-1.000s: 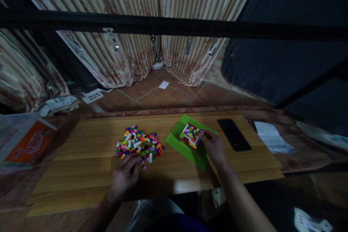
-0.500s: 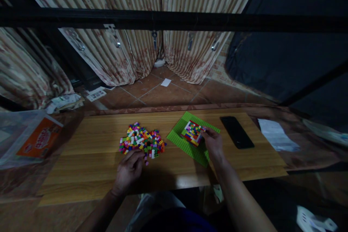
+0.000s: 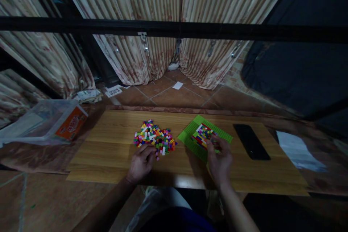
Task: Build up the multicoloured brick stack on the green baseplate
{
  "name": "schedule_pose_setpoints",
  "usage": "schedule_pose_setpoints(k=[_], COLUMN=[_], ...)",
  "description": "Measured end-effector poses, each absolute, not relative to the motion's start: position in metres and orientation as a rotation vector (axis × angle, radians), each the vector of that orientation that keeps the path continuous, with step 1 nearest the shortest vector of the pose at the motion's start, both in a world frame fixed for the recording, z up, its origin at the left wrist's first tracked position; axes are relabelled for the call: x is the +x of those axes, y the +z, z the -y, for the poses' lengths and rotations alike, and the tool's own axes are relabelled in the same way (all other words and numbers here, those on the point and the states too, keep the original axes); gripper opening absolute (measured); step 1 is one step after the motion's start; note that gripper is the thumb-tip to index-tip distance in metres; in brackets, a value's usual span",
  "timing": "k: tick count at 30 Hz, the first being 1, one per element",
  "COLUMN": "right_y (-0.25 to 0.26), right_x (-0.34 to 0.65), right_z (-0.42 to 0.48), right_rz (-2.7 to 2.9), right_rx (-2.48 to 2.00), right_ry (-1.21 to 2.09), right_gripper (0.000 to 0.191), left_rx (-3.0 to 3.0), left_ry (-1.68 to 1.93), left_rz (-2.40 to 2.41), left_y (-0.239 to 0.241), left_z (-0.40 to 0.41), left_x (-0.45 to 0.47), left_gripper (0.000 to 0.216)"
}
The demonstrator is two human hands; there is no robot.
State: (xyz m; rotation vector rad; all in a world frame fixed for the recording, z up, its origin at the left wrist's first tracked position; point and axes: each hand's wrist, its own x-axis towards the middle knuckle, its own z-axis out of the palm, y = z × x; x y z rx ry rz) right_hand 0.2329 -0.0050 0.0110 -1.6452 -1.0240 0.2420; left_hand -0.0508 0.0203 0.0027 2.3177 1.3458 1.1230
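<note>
A pile of small multicoloured toy bricks [image 3: 154, 136] is spread over the left half of the wooden table [image 3: 108, 159]. My left hand [image 3: 141, 162] rests at the near edge of that pile with curled fingers; anything between the fingertips is hidden. To the right, a green baseplate [image 3: 196, 152] lies turned at an angle, bearing a low, roughly square build of coloured bricks [image 3: 202, 134]. My right hand [image 3: 220, 157] is over the baseplate's near right part, its fingers bent together at the build's right side. It covers that corner, and I cannot make out what is pinched.
A black phone-like slab [image 3: 251, 141] lies right of the baseplate. Beyond the table's right end is a white paper sheet [image 3: 299, 150]. A clear plastic box [image 3: 49, 123] with an orange label stands off the left end. A dark horizontal bar [image 3: 163, 29] crosses before the curtains.
The camera view has swung left, so everything sits further right. My right hand has shifted nearer over the build, covering more of its right corner. My left hand stays by the pile.
</note>
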Motion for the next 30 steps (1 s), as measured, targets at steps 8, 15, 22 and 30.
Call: schedule_pose_setpoints(k=[8,15,22,30], right_y=[0.005,0.001,-0.002,0.01], right_x=[0.155,0.149,0.149,0.174], right_z=[0.008,-0.002,-0.001,0.008], right_rz=[1.615,1.771,1.784,1.622], right_rx=[-1.607,-1.659,-1.675,-1.665], right_ry=[0.486,0.418,0.348,0.307], right_gripper=[0.022,0.023,0.022,0.028], left_rx=[2.285,2.258,2.28,2.307], left_ry=[1.113,1.094,1.088,1.112], left_rz=[-1.356,-1.379,-1.365,-1.349], left_y=[0.004,0.003,0.003,0.002], left_z=[-0.019,-0.02,-0.021,-0.023], left_x=[-0.049,-0.051,-0.051,-0.052], left_gripper=[0.019,0.019,0.019,0.019])
